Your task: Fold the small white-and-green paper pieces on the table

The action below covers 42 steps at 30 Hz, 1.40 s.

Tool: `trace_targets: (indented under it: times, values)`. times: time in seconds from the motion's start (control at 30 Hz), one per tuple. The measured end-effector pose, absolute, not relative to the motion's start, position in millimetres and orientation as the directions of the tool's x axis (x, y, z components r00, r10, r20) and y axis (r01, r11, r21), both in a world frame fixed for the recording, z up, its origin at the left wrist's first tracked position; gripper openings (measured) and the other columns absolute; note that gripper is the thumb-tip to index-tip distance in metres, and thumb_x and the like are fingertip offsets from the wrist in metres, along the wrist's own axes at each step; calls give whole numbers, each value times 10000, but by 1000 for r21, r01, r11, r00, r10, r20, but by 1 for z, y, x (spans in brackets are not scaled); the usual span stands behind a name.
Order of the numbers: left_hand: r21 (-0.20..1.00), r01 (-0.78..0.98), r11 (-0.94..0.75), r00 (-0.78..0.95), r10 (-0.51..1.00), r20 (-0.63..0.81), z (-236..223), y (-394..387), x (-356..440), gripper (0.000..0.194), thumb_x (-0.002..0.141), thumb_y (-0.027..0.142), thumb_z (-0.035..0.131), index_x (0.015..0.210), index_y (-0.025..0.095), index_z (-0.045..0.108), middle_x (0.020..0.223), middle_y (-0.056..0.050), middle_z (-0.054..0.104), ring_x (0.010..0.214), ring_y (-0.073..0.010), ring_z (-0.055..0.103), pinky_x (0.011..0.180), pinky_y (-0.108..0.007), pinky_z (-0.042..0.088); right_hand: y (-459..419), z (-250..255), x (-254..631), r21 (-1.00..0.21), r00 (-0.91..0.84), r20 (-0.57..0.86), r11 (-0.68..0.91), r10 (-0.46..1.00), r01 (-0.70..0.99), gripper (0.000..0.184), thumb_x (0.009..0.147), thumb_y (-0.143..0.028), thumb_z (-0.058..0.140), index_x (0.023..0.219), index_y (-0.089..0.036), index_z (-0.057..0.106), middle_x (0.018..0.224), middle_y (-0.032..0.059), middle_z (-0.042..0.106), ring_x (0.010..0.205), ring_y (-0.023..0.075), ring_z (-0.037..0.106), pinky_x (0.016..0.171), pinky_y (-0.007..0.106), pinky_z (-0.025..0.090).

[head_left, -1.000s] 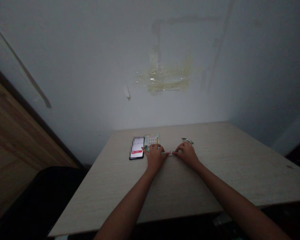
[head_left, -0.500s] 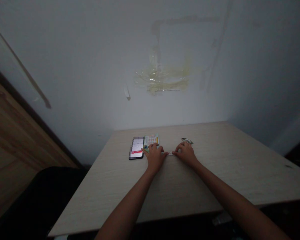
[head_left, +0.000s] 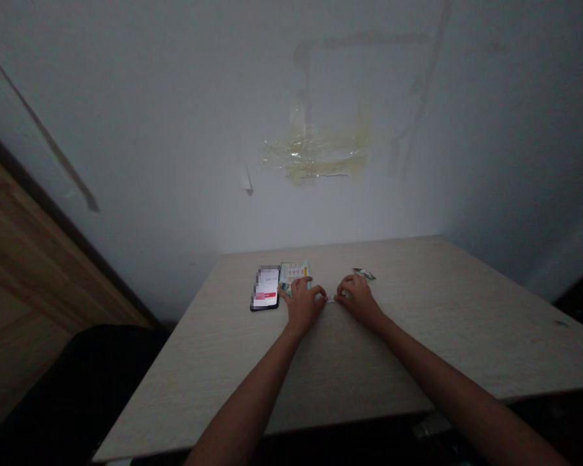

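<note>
The phone (head_left: 265,288) lies flat on the bench (head_left: 214,362), screen up; this position probably gives stable support and keeps the display readable from above. The leaflet (head_left: 295,270) lies just to the right of the phone, its near part covered by fingers.

The left hand (head_left: 302,307) is to the right of the phone. Thumb and forefinger are closed together at the near end of a small white strip (head_left: 331,299); the remaining fingers are spread over the leaflet, which likely steadies the hand.

The strip lies further right of the phone, low over the bench, between both hands. Its material is too small to tell. The right hand (head_left: 360,299), beyond it, has thumb and forefinger closed at the opposite end, other fingers curled. Gripping both ends presumably keeps the strip straight and controlled.

The wrapper (head_left: 366,274) lies farthest right of the phone, just beyond the right hand's fingers.
</note>
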<state>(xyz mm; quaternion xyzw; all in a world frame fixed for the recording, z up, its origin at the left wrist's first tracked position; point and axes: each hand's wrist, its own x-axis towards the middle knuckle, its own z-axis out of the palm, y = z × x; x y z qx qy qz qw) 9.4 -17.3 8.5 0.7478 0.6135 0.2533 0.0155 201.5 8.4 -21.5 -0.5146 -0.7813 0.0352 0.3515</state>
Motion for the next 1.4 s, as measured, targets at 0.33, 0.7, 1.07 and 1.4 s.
trace_targets:
  times: [0.33,0.7,1.07,1.4]
  values:
    - [323,899,-297,156,903,400,5,-18,7,127,812,440,685,806,319,725,1312,12,582,1304,-326,369,1047,-759,53,1,-16,200,-339,-349,487,542,801,769,98,846,-272,667,903,-250,745,997,66,648,991,228,552,916,382,397]
    - [367,833,-415,311,899,309,7,-20,3,93,815,405,678,850,326,711,1329,37,584,1326,-306,359,1062,-760,26,7,-15,204,-345,-398,441,561,804,752,196,889,-226,596,993,-274,754,1027,48,721,1013,219,589,946,378,408]
    - [373,836,-402,328,912,249,10,-23,5,254,864,465,584,1109,436,643,1222,62,680,1354,-269,402,1085,-720,-128,10,-19,209,-533,-353,483,588,802,608,193,844,-219,612,981,-236,747,980,59,748,958,219,660,914,377,488]
    - [241,879,-412,326,887,327,7,-27,7,299,870,505,565,1158,484,645,1302,80,638,1405,-354,307,1059,-757,-125,-3,-14,207,-763,-218,406,461,887,454,80,814,-264,633,876,-218,612,869,16,729,837,185,714,764,309,540]
